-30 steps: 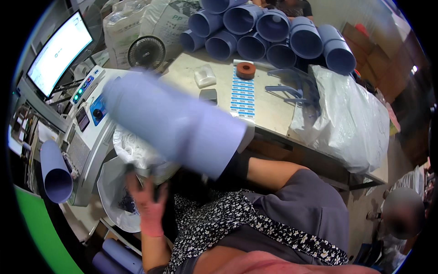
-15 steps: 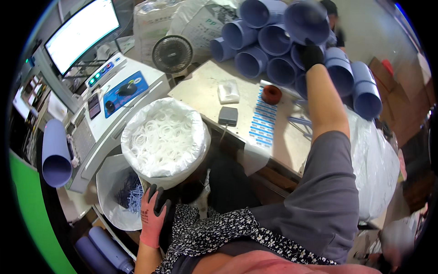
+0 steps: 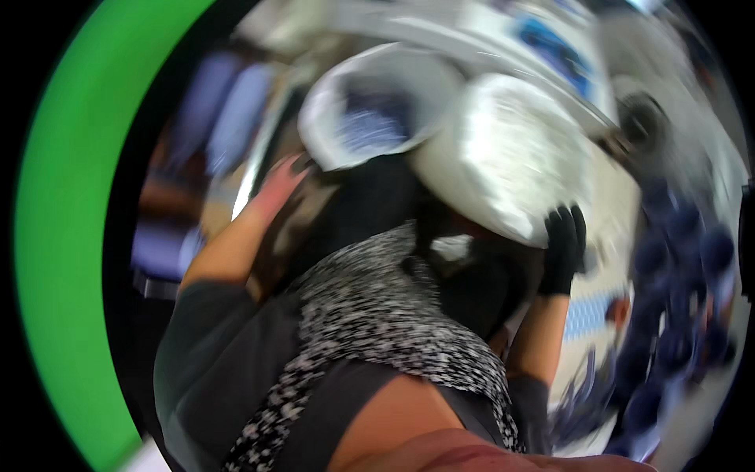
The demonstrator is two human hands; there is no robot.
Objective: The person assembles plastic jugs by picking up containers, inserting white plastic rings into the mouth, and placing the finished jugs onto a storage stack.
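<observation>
My right hand (image 3: 565, 245), in a black glove, is beside the rim of a white-lined bucket (image 3: 440, 169) filled with white plastic rings (image 3: 523, 149). Its fingers are stretched out and slightly apart, with nothing seen in them; whether they touch the liner is unclear. My left hand (image 3: 285, 182), in a pink glove with dark fingertips, reaches down to the left, close to a white-lined container (image 3: 318, 130) of small blue-violet pieces (image 3: 370, 130). Motion blur smears its fingers, so I cannot see what they hold or touch.
Blue-violet tubes (image 3: 240, 114) lie at the far left beside a pale rail (image 3: 255, 173). More tubes (image 3: 668, 259) are stacked at the right. A pale worktop (image 3: 613, 189) carries a blue-striped sheet (image 3: 586, 317) and a red-brown roll (image 3: 617, 312). A fan (image 3: 641, 118) stands behind.
The view has swung left and blurred. My right hand has left the stacked tubes and come back to the ring bucket. My left hand has moved from the bucket's front to the container's left side.
</observation>
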